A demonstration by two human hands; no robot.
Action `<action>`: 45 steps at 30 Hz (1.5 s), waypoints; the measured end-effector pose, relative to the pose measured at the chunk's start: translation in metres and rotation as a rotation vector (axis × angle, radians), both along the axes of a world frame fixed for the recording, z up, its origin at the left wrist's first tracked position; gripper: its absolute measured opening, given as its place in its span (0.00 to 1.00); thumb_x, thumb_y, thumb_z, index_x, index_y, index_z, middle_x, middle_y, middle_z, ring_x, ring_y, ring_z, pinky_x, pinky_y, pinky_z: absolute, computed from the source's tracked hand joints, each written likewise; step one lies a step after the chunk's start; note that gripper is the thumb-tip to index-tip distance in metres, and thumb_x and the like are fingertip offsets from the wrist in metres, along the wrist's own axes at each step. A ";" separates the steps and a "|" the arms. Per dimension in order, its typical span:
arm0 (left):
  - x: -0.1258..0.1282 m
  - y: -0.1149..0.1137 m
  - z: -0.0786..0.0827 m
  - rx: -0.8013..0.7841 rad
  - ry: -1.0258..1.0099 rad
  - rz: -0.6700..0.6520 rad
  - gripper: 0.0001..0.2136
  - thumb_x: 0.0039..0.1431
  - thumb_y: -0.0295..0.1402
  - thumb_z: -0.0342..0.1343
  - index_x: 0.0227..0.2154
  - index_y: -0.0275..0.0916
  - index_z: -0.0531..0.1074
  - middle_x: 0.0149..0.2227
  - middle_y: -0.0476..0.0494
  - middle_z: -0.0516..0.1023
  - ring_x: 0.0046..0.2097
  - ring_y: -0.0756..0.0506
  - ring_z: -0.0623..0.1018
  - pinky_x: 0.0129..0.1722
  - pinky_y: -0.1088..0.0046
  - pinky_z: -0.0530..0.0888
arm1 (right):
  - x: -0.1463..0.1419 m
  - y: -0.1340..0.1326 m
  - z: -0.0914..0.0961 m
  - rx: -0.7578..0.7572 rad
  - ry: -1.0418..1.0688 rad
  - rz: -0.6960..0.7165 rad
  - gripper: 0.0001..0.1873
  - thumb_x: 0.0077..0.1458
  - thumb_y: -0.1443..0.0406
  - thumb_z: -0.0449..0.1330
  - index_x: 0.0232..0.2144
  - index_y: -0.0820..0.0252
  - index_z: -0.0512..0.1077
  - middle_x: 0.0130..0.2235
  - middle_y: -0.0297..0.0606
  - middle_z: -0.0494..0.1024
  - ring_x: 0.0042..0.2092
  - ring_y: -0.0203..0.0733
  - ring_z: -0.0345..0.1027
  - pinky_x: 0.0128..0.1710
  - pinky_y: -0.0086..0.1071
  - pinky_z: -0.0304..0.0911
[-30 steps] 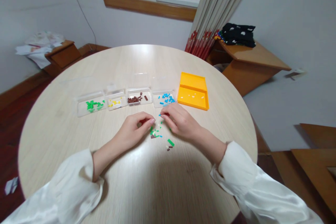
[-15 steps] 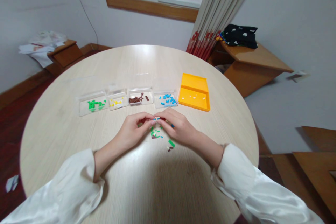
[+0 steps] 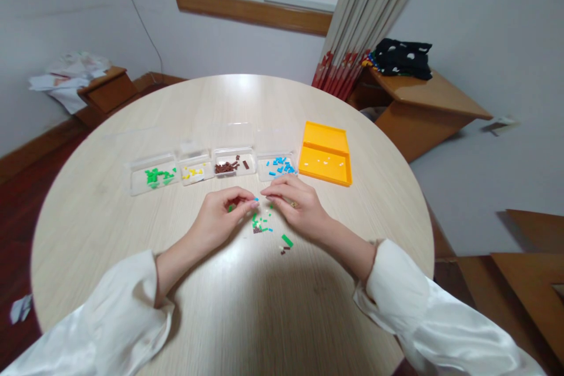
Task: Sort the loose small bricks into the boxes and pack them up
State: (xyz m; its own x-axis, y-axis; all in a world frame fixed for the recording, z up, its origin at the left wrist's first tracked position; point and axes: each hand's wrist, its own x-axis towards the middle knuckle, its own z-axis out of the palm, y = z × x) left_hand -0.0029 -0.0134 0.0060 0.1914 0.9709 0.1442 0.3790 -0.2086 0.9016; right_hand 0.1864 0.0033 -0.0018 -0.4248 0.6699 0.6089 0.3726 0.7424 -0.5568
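Your left hand (image 3: 220, 211) has its thumb and forefinger clamped on a small blue piece (image 3: 256, 200), which sits at the fingertips, raised above the worktop (image 3: 264, 311). Your right hand (image 3: 302, 204) faces it from just beside, forefinger and thumb tips near each other and pointing toward the blue piece without touching it; you cannot tell from this view whether those fingers pinch anything. Below and between your hands lies a loose scatter of small green pieces (image 3: 254, 221), with a brown cluster (image 3: 257, 230) at its near edge and another blue bit (image 3: 270, 230) just beside it. Nearer to you, below your right hand, a longer green piece (image 3: 287, 241) lies at a slant, with a few brown bits (image 3: 285, 248) next to it. Beyond your hands stands a row of clear trays: from left to right, the green tray (image 3: 137, 181), the yellow tray (image 3: 208, 171), the brown tray (image 3: 251, 167) and the blue tray (image 3: 263, 173), each holding pieces of that colour. At the right end of the row, an orange case (image 3: 326, 134) lies open, with small white pieces (image 3: 325, 162) in its near half.
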 end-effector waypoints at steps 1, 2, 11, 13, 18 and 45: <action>0.000 0.000 0.000 0.001 0.000 0.000 0.09 0.51 0.38 0.57 0.25 0.36 0.76 0.23 0.47 0.76 0.26 0.50 0.71 0.28 0.74 0.68 | 0.000 0.000 0.000 -0.014 0.004 -0.005 0.09 0.59 0.70 0.54 0.37 0.58 0.75 0.36 0.39 0.74 0.40 0.38 0.68 0.40 0.35 0.66; 0.000 0.000 0.001 0.003 0.000 0.000 0.09 0.50 0.38 0.57 0.25 0.36 0.76 0.23 0.47 0.75 0.26 0.50 0.71 0.28 0.74 0.68 | 0.000 0.000 -0.001 -0.029 0.005 -0.009 0.09 0.59 0.69 0.55 0.37 0.58 0.75 0.36 0.39 0.74 0.40 0.38 0.68 0.40 0.35 0.66; 0.001 0.000 0.002 0.051 0.003 0.010 0.09 0.51 0.37 0.57 0.27 0.36 0.76 0.22 0.48 0.74 0.26 0.51 0.70 0.27 0.75 0.67 | -0.002 -0.001 0.001 -0.093 0.008 0.001 0.11 0.58 0.70 0.55 0.39 0.58 0.76 0.36 0.40 0.76 0.40 0.38 0.69 0.41 0.36 0.67; 0.001 0.000 0.001 0.065 -0.004 0.014 0.09 0.52 0.36 0.56 0.28 0.36 0.76 0.23 0.48 0.75 0.26 0.51 0.70 0.28 0.75 0.67 | -0.002 -0.001 0.001 -0.104 0.012 0.006 0.10 0.58 0.70 0.55 0.38 0.58 0.76 0.36 0.39 0.77 0.40 0.38 0.70 0.41 0.35 0.67; 0.001 0.000 -0.001 0.083 -0.016 0.019 0.09 0.52 0.35 0.56 0.29 0.36 0.77 0.25 0.47 0.77 0.28 0.50 0.72 0.30 0.74 0.69 | -0.001 -0.001 0.000 -0.106 0.032 0.003 0.09 0.57 0.70 0.56 0.37 0.59 0.76 0.37 0.39 0.79 0.40 0.37 0.73 0.43 0.35 0.69; -0.002 -0.003 0.000 0.368 0.138 -0.014 0.06 0.55 0.31 0.56 0.27 0.37 0.77 0.26 0.46 0.79 0.28 0.51 0.76 0.29 0.78 0.70 | -0.003 -0.006 0.001 0.117 0.054 0.072 0.03 0.56 0.71 0.59 0.30 0.61 0.72 0.32 0.39 0.79 0.35 0.34 0.74 0.36 0.27 0.71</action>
State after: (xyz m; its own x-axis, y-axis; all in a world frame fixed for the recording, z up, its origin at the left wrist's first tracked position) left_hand -0.0052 -0.0168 0.0060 0.2466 0.8563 0.4537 0.4864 -0.5143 0.7063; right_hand 0.1830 -0.0027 -0.0004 -0.4336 0.5622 0.7042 0.2877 0.8270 -0.4830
